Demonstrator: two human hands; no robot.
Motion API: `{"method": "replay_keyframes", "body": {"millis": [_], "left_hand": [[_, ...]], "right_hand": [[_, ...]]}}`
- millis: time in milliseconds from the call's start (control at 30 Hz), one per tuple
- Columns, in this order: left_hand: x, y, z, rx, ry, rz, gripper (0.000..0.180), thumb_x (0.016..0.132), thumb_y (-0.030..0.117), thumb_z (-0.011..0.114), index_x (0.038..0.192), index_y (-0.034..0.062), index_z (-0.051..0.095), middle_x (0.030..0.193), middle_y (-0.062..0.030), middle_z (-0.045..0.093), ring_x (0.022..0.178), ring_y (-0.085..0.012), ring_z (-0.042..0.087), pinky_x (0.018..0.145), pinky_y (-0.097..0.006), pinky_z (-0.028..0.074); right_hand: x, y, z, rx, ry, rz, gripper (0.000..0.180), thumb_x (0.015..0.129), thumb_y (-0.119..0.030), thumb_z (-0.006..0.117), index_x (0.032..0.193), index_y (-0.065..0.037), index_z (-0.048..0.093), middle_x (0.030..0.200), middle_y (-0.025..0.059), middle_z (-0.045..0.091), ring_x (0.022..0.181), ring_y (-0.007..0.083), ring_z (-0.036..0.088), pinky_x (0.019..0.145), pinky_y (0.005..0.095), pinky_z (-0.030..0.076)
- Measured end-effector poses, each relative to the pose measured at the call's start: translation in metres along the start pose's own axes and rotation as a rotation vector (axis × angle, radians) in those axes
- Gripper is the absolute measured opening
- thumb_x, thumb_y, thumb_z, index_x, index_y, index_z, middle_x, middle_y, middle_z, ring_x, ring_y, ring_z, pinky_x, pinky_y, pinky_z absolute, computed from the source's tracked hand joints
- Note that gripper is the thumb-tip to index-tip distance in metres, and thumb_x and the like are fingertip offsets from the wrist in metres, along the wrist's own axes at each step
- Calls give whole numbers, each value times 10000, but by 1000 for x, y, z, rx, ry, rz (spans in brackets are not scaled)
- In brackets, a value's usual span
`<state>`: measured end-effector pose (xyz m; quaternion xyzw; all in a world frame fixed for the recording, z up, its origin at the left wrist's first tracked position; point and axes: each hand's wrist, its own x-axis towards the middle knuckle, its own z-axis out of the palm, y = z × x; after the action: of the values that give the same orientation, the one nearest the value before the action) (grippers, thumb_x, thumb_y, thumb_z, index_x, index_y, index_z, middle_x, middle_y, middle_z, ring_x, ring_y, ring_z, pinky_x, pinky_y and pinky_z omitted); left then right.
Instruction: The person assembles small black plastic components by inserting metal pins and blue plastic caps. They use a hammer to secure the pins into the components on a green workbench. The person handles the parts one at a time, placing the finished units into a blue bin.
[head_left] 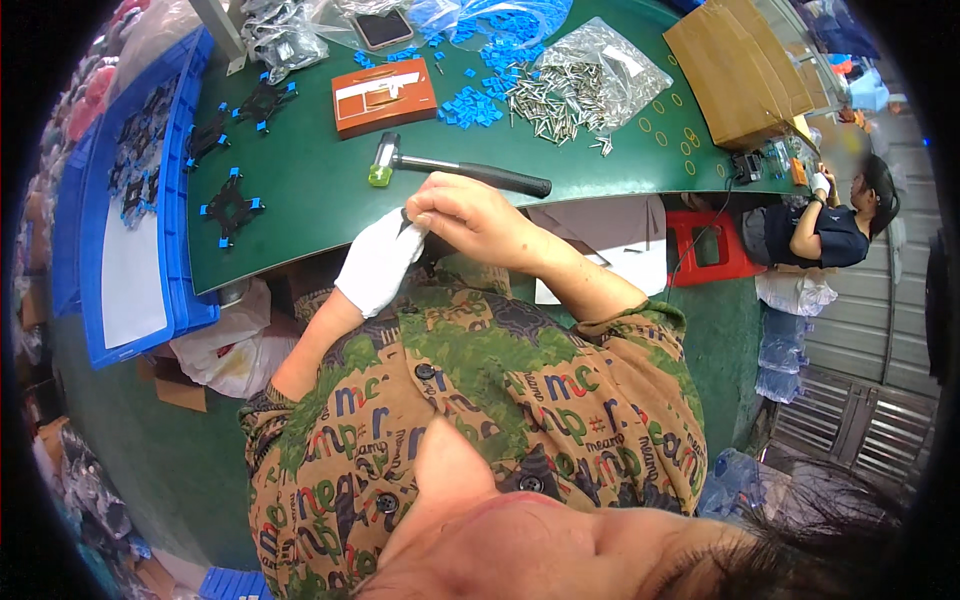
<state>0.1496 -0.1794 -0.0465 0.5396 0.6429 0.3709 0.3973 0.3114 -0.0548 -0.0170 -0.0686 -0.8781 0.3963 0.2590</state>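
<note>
The left hand (380, 262), in a white glove, and the bare right hand (468, 215) meet just below the near edge of the green desk (320, 190), close to the person's chest. Both hands are closed around a small dark part (406, 227) pinched between their fingertips; its shape and the way it points are too small to tell. Just above the hands, at 12 o'clock, a hammer (455, 170) lies flat on the desk, long axis running 9 to 3 o'clock, head at 9, black handle at 3. An orange box (384, 95) sits at 11 o'clock, a bag of metal pins (585, 85) at 1 o'clock, blue trays (130, 200) at 9 o'clock.
</note>
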Motion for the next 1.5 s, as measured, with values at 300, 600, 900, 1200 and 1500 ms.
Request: {"method": "replay_keyframes", "body": {"millis": [300,600,900,1200,1500], "left_hand": [[-7,-31,-18,627,-80,391,221,1022,176,519,1088,22,663,908,-171,672,815,-353,635,706,-439,501],[-23,-27,-27,318,-329,286,294,1011,201,513,1185,58,703,854,-128,675,762,-305,633,709,-396,506],[-33,-25,-17,-52,-202,-20,320,1056,299,536,1192,70,715,843,-93,687,776,-242,649,758,-352,518],[-25,-21,-33,-5,-337,-135,253,1034,223,582,1103,39,740,746,-35,619,670,-135,559,678,-293,478],[-39,-38,-16,-237,-198,-195,268,1032,261,601,1046,46,762,715,14,585,620,-76,467,590,-256,389]], "right_hand": [[-3,3,11,-92,78,-18,261,901,-34,693,1160,-27,662,928,106,618,838,294,644,715,387,522],[-17,29,30,-373,-47,-306,337,830,-113,698,1165,-147,683,1007,-4,662,924,201,636,795,349,473],[-31,42,40,-441,49,-313,272,830,-143,706,1101,-125,694,925,-3,657,850,194,643,764,344,495],[-37,41,61,-316,162,-251,254,789,-28,788,1021,-81,702,894,47,681,766,233,660,651,341,559],[-43,45,78,-215,184,-190,234,818,-60,771,1036,-90,694,878,45,662,796,249,656,671,365,566]]}}
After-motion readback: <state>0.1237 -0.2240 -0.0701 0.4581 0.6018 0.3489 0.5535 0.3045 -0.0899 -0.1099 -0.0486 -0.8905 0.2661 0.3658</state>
